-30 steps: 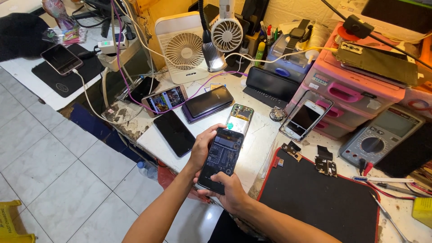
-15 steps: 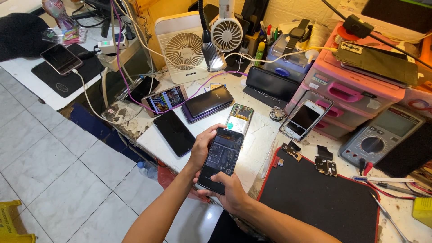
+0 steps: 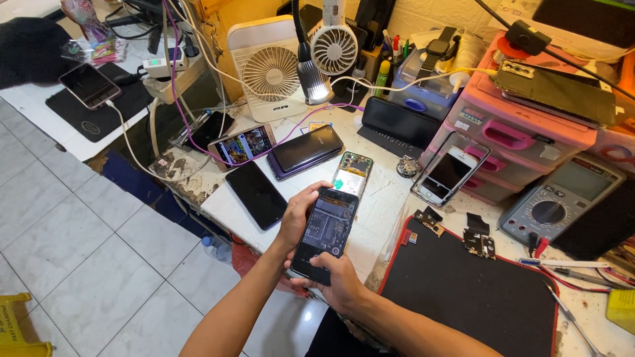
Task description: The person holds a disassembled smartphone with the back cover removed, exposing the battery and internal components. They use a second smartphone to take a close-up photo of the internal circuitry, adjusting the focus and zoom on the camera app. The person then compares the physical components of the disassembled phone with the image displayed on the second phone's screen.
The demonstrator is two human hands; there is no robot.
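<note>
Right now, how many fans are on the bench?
2. A large white box fan stands at the back of the bench; a small round white fan sits just right of it. Clutter may hide others.

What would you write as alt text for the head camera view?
Two bare hands, left hand and right hand, hold an opened phone with its insides exposed above a cluttered white workbench. Around it lie other phones, a black work mat, a multimeter and small fans.

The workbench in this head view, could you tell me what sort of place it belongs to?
Most likely a phone repair bench. The hands hold an opened phone with its back off, a multimeter sits at the right beside a black work mat, and several other phones lie about, one also opened.
</note>
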